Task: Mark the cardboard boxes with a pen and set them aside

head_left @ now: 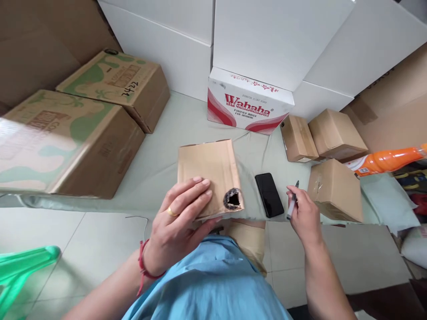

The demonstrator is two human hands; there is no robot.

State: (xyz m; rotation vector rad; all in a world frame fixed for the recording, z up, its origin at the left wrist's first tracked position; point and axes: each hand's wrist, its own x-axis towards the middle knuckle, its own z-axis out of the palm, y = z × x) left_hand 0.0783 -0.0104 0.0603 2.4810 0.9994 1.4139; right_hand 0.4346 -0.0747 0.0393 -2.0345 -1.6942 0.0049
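Observation:
In the head view a small brown cardboard box (206,164) sits at the table's near edge. Its near right corner has a ragged hole (233,199) ringed with black marks. My left hand (182,218) grips this box, fingers laid across the top and thumb against the near side. A grey marker pen (292,206) with a dark end pointing away from me is held in my closed right hand (305,215), to the right of the box. Between the box and that hand lies a black phone (269,194), its dark screen up.
Two large printed cartons (83,138) stand on the left of the pale green tablecloth (167,133). A white and red Wahaha carton (248,104) is at the back. Several plain boxes (335,191) and an orange bottle (390,161) are at right. A green plastic object (26,266) is lower left.

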